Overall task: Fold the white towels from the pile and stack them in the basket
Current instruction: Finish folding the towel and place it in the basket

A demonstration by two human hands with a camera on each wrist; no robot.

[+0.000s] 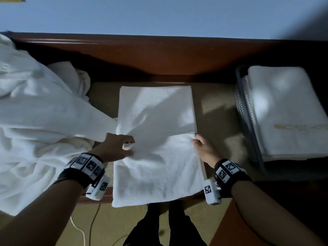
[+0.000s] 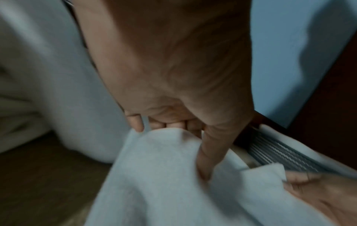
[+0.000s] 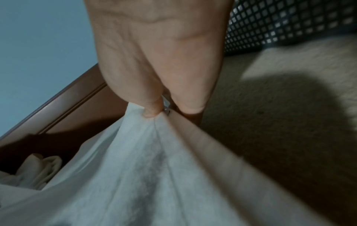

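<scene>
While the towel (image 1: 156, 139) lies between them, both hands pinch its edges.

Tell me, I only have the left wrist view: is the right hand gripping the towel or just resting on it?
Observer: The right hand pinches the towel edge between thumb and finger.
Operator: Anything in the basket?
Observer: Yes, the basket holds folded towels, stacked above its rim.
Operator: Where's the pile?
Observer: The pile lies beside the left hand, overlapping the towel's left edge.
</scene>
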